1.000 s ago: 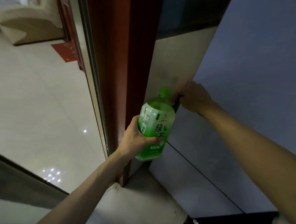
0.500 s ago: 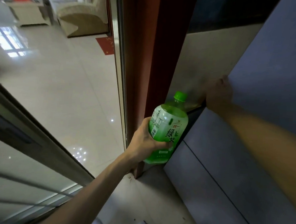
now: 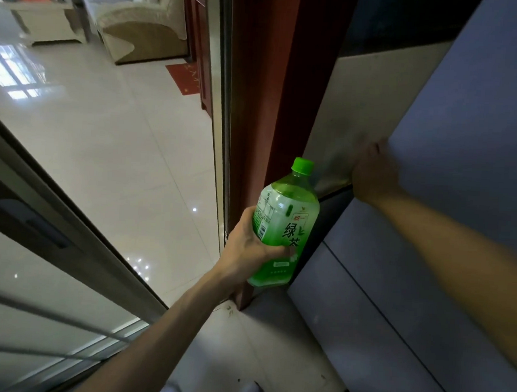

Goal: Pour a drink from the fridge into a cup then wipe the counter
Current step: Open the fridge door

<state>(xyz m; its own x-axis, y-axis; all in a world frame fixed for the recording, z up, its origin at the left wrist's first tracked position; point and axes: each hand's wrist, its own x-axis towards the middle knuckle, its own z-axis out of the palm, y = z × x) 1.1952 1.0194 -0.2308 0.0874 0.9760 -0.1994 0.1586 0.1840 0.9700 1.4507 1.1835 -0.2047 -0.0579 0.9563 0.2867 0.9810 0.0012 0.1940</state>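
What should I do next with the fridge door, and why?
Probably push the grey-blue fridge door fully shut with the right hand, which rests at its edge beside a dark gap; the left hand already grips the capped green plastic tea bottle.

Bottle [image 3: 273, 268]: translucent green. Cap [image 3: 303, 165]: bright green. Label [image 3: 294, 232]: pale whitish-green, dark green characters, small red mark, black-and-white barcode.
Fridge door [image 3: 463, 146], right of frame: flat grey-blue, thin dark seam lines.
Door frame [image 3: 262, 91], centre: red-brown.
Floor [image 3: 119, 143]: glossy cream tiles, fine grey grout lines.
Mat [image 3: 184, 78], upper centre: red.
Sofa [image 3: 137, 24], upper left: beige.
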